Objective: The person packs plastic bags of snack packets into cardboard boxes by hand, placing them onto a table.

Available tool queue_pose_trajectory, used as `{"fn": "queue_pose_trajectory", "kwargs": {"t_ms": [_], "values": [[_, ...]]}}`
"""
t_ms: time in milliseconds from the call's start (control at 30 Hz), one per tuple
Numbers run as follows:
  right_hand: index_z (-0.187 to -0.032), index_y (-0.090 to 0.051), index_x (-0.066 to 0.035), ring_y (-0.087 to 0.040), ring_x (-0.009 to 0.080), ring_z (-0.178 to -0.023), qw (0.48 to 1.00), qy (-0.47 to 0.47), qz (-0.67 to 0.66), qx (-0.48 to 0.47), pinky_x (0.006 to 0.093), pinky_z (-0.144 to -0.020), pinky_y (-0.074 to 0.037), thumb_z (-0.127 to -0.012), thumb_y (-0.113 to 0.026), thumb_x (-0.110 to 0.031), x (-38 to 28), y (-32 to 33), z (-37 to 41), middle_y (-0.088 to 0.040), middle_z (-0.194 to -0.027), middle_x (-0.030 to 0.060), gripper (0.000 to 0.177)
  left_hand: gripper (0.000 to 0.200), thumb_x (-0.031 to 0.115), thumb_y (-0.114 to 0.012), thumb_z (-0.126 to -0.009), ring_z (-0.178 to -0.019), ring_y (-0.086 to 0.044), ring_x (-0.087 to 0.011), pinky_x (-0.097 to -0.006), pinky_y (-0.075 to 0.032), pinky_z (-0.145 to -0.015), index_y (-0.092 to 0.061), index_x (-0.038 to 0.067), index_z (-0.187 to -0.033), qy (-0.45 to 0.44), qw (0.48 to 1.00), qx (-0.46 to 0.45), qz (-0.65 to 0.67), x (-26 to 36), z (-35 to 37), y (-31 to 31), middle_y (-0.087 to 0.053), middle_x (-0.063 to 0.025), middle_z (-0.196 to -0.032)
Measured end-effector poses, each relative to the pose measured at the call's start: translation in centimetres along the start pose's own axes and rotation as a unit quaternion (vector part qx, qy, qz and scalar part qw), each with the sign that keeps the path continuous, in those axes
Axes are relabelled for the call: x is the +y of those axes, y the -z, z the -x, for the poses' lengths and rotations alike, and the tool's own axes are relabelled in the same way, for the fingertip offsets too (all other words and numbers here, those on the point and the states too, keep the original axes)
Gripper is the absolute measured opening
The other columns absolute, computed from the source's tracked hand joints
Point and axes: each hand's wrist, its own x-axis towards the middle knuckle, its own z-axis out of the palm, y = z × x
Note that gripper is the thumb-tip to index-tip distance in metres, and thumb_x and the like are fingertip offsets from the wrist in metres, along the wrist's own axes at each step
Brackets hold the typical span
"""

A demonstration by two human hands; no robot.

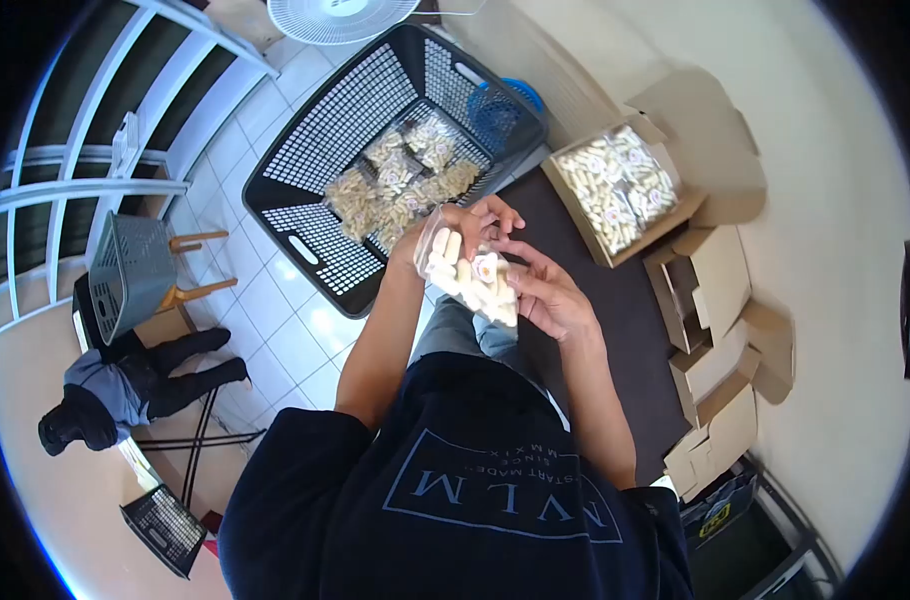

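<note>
A clear plastic bag of pale cylindrical pieces (472, 280), with a small round label on it, is held between both hands above my lap. My left hand (453, 228) grips the bag's upper end, fingers curled over it. My right hand (550, 295) closes on the bag's lower right side. Just beyond the hands, a black plastic laundry basket (315, 150) on the tiled floor holds several similar filled bags (400, 185).
An open cardboard box (620, 185) packed with the same bags sits on a dark mat at right, with folded cardboard boxes (720, 350) stacked beside it. A grey basket on a stool (135, 270), a seated person in dark clothes (135, 385) and a white fan (340, 15) lie beyond.
</note>
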Motion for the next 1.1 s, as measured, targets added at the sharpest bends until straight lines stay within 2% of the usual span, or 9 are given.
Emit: {"fn": "queue_pose_trajectory", "kwargs": {"t_ms": [67, 100, 167, 200, 300, 433, 600, 867, 1100], "values": [[-0.124, -0.049, 0.000, -0.067, 0.0170, -0.088, 0.999, 0.043, 0.019, 0.011, 0.0294, -0.076, -0.057, -0.087, -0.064, -0.002, 0.5, 1.4, 2.6, -0.065, -0.103, 0.0115, 0.041, 0.040, 0.040, -0.064, -0.085, -0.102, -0.056, -0.0179, -0.0291, -0.046, -0.089, -0.063, 0.004, -0.100, 0.252, 0.954, 0.164, -0.003, -1.7, -0.5, -0.8, -0.055, -0.0085, -0.105], [-0.122, -0.051, 0.000, -0.067, 0.0164, -0.087, 0.996, 0.076, 0.038, 0.023, 0.0290, -0.075, -0.057, -0.086, -0.064, 0.000, 0.8, 2.0, 3.9, -0.065, -0.101, 0.0110, 0.039, 0.040, 0.040, -0.064, -0.085, -0.102, -0.056, -0.0179, -0.0291, -0.046, -0.089, -0.063, 0.004, -0.100, 0.258, 0.954, 0.154, -0.005, -2.0, -1.3, -2.3, -0.055, -0.0085, -0.105], [-0.111, -0.056, -0.001, -0.067, 0.0148, -0.085, 0.990, 0.120, 0.032, 0.067, 0.0282, -0.073, -0.057, -0.084, -0.066, 0.002, 1.0, 2.1, 6.7, -0.066, -0.098, 0.0090, 0.030, 0.044, 0.038, -0.060, -0.089, -0.096, -0.060, -0.0143, -0.0250, -0.048, -0.085, -0.059, 0.002, -0.113, 0.126, 0.971, 0.179, -0.096, -2.8, -2.8, -6.4, -0.060, -0.0075, -0.107], [-0.107, -0.056, -0.001, -0.067, 0.0146, -0.084, 0.975, 0.182, 0.038, 0.118, 0.0281, -0.073, -0.058, -0.083, -0.067, 0.002, 1.1, 2.4, 8.0, -0.065, -0.096, 0.0080, 0.026, 0.046, 0.037, -0.052, -0.093, -0.100, -0.061, -0.0170, -0.0278, -0.048, -0.087, -0.055, 0.001, -0.122, 0.155, 0.933, 0.320, -0.052, -4.9, -2.6, -7.1, -0.062, -0.0087, -0.110], [-0.094, -0.055, -0.004, -0.066, 0.0139, -0.081, 0.937, 0.279, 0.044, 0.206, 0.0277, -0.071, -0.057, -0.082, -0.069, 0.002, 1.2, 3.5, 11.1, -0.064, -0.092, 0.0062, 0.019, 0.047, 0.041, -0.044, -0.097, -0.103, -0.061, -0.0213, -0.0338, -0.048, -0.089, -0.054, 0.002, -0.122, 0.138, 0.923, 0.359, 0.029, -6.7, -2.6, -11.7, -0.062, -0.0115, -0.115], [-0.097, -0.056, -0.002, -0.064, 0.0125, -0.081, 0.906, 0.337, 0.093, 0.237, 0.0270, -0.073, -0.055, -0.081, -0.069, 0.002, 2.3, 4.8, 14.7, -0.064, -0.093, 0.0059, 0.020, 0.021, 0.007, -0.062, -0.090, -0.079, -0.061, -0.0074, -0.0209, -0.049, -0.068, -0.061, -0.004, -0.108, 0.188, 0.889, 0.307, -0.285, -10.1, -2.5, -16.6, -0.068, -0.0077, -0.095], [-0.110, -0.061, 0.005, -0.062, 0.0115, -0.085, 0.887, 0.348, 0.154, 0.262, 0.0267, -0.076, -0.052, -0.081, -0.070, 0.001, 3.3, 6.1, 17.5, -0.067, -0.099, 0.0081, 0.031, 0.013, 0.004, -0.062, -0.090, -0.076, -0.061, -0.0072, -0.0218, -0.050, -0.066, -0.062, -0.005, -0.100, 0.155, 0.908, 0.231, -0.312, -12.7, -2.7, -19.5, -0.068, -0.0072, -0.087], [-0.111, -0.059, 0.005, -0.064, 0.0127, -0.086, 0.911, 0.339, 0.106, 0.209, 0.0275, -0.077, -0.053, -0.081, -0.069, 0.003, 4.5, 8.0, 20.0, -0.067, -0.100, 0.0085, 0.032, 0.014, 0.010, -0.060, -0.093, -0.076, -0.058, -0.0058, -0.0204, -0.048, -0.067, -0.062, -0.003, -0.098, 0.184, 0.911, 0.192, -0.316, -14.2, -2.0, -20.1, -0.066, -0.0051, -0.087], [-0.110, -0.059, 0.005, -0.065, 0.0139, -0.088, 0.920, 0.316, 0.133, 0.188, 0.0287, -0.079, -0.054, -0.082, -0.069, 0.002, 5.0, 8.2, 20.6, -0.067, -0.100, 0.0097, 0.030, 0.014, 0.012, -0.060, -0.093, -0.072, -0.058, -0.0048, -0.0184, -0.046, -0.064, -0.064, -0.001, -0.092, 0.172, 0.888, 0.249, -0.347, -14.2, -4.0, -19.9, -0.064, -0.0017, -0.079]]}}
